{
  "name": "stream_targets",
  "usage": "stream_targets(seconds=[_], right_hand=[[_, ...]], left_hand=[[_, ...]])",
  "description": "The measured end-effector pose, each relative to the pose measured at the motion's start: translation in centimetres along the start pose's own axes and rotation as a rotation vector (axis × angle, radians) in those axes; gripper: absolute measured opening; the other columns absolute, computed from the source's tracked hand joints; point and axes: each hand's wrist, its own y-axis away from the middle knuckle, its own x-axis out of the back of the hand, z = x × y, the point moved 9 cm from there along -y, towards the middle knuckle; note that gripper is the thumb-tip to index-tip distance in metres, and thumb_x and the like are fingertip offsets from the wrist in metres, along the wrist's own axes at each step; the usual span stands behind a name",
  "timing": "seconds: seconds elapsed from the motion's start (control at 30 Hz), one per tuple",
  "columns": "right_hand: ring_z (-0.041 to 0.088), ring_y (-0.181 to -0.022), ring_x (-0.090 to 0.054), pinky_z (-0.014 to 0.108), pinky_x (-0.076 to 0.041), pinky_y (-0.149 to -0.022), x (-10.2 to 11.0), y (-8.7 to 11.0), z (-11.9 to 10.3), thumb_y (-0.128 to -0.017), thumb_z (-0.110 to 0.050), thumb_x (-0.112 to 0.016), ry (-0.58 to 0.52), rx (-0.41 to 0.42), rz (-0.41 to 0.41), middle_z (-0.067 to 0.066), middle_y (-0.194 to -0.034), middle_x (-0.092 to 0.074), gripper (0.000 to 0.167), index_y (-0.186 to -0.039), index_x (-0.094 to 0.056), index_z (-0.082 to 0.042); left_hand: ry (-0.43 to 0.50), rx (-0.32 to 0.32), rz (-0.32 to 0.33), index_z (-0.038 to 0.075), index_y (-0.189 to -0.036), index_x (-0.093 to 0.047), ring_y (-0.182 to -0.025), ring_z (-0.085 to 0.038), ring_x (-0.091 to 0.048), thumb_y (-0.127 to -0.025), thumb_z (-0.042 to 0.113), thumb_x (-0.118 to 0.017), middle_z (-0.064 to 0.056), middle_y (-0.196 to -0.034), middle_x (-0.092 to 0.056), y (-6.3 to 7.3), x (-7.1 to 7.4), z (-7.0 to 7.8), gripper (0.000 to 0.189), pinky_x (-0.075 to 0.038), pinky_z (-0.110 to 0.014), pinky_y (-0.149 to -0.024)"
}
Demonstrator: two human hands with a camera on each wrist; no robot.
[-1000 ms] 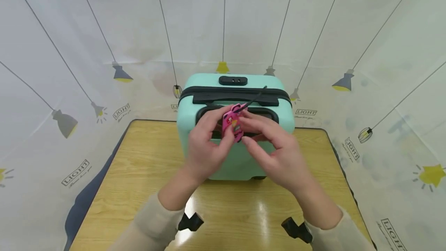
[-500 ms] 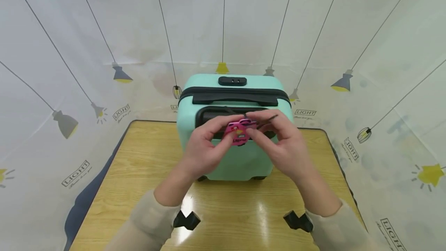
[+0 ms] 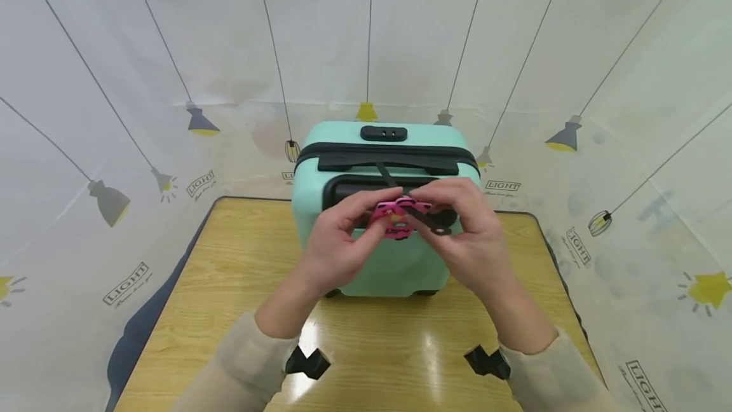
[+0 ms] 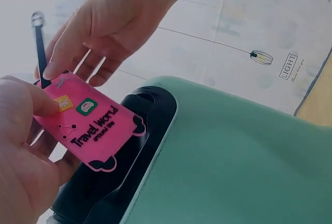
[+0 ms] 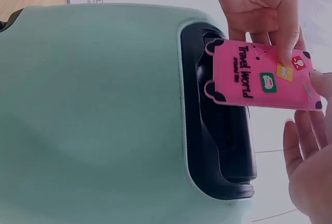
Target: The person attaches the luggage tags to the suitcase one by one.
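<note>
Pink luggage tag (image 5: pixel 258 68), one, is held up at the front of the one mint-green suitcase (image 3: pixel 394 269), above the wooden table (image 3: pixel 246 259). Its face carries three patches, red (image 5: pixel 298 63), yellow (image 5: pixel 285 75) and green (image 5: pixel 267 83), beside black lettering (image 5: pixel 244 72) that includes "Travel World"; a black strap (image 4: pixel 40 53) comes off one end. Two hands grip it. The left hand (image 3: pixel 343 243) pinches its body, thumb on the face by the yellow patch, fingers behind. The right hand (image 3: pixel 471 237) is closed to a pinch on the strap end, thumb in front, its other fingers clear of the tag. The suitcase stands upright and closed, its inside hidden; one black lock (image 3: pixel 384 133) sits on top, near a black handle (image 3: pixel 389 161)
</note>
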Motion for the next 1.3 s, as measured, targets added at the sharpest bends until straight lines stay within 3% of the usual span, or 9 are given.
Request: stream_targets(seconds=[0.13,0.3,0.53,0.67,0.8,1.07,1.3], right_hand=[[0.012,-0.095,-0.065,0.020,-0.054,-0.079,-0.2,-0.1,0.4,-0.090,0.005,-0.086,-0.037,-0.025,-0.023,0.012,-0.108,-0.076,0.027,-0.115,-0.079,-0.001],[0.007,-0.086,-0.065,0.017,-0.055,-0.076,-0.3,-0.1,1.2,-0.081,0.019,-0.084,-0.026,-0.107,-0.062,0.012,-0.105,-0.078,0.040,-0.116,-0.079,0.000],[0.006,-0.088,-0.066,0.017,-0.056,-0.076,-0.1,-0.2,2.3,-0.084,0.015,-0.086,0.027,-0.191,-0.111,0.010,-0.103,-0.078,0.031,-0.107,-0.081,-0.004],[0.006,-0.087,-0.065,0.017,-0.055,-0.075,0.0,-0.4,2.7,-0.085,0.011,-0.087,0.057,-0.223,-0.123,0.006,-0.103,-0.078,0.029,-0.107,-0.082,-0.007],[0.007,-0.089,-0.067,0.017,-0.056,-0.077,-0.1,-0.3,3.2,-0.086,0.006,-0.089,0.084,-0.279,-0.166,0.004,-0.107,-0.079,0.028,-0.109,-0.083,-0.009],[0.011,-0.086,-0.070,0.022,-0.056,-0.074,-0.4,0.3,4.8,-0.097,-0.008,-0.084,0.132,-0.493,-0.264,0.001,-0.115,-0.079,0.019,-0.114,-0.083,-0.015],[0.018,-0.083,-0.070,0.024,-0.056,-0.069,-0.7,0.0,5.6,-0.101,-0.011,-0.081,0.143,-0.601,-0.332,0.003,-0.116,-0.079,0.017,-0.117,-0.082,-0.016]], left_hand=[[0.025,-0.004,-0.007,-0.002,-0.137,-0.072,-0.103,-0.019,-0.076,-0.102,-0.006,-0.070,-0.015,-0.123,-0.079,0.0,-0.1,-0.1,0.036,-0.066,-0.032,-0.082],[0.019,-0.009,-0.017,-0.001,-0.136,-0.073,-0.105,-0.018,-0.074,-0.101,-0.006,-0.072,-0.015,-0.123,-0.079,-0.1,-0.2,-0.2,0.035,-0.066,-0.031,-0.082],[0.004,-0.013,-0.034,-0.002,-0.141,-0.070,-0.109,-0.025,-0.077,-0.101,-0.004,-0.071,-0.016,-0.128,-0.078,-0.4,0.0,-0.4,0.039,-0.066,-0.034,-0.090],[-0.005,-0.004,0.040,-0.002,-0.142,-0.068,-0.112,-0.028,-0.077,-0.102,-0.003,-0.067,-0.018,-0.129,-0.077,-1.2,1.8,-0.4,0.040,-0.064,-0.033,-0.097],[-0.051,0.043,0.113,0.000,-0.138,-0.071,-0.113,-0.025,-0.076,-0.105,0.000,-0.062,-0.015,-0.128,-0.078,-2.5,4.3,-0.7,0.034,-0.061,-0.027,-0.096],[-0.158,0.111,0.131,0.001,-0.132,-0.075,-0.109,-0.025,-0.077,-0.107,0.003,-0.064,-0.014,-0.125,-0.079,-5.6,7.1,-2.6,0.028,-0.059,-0.022,-0.091],[-0.221,0.210,0.145,0.006,-0.135,-0.076,-0.110,-0.023,-0.074,-0.109,0.008,-0.059,-0.010,-0.126,-0.078,-6.8,8.1,-4.5,0.031,-0.058,-0.026,-0.092]])
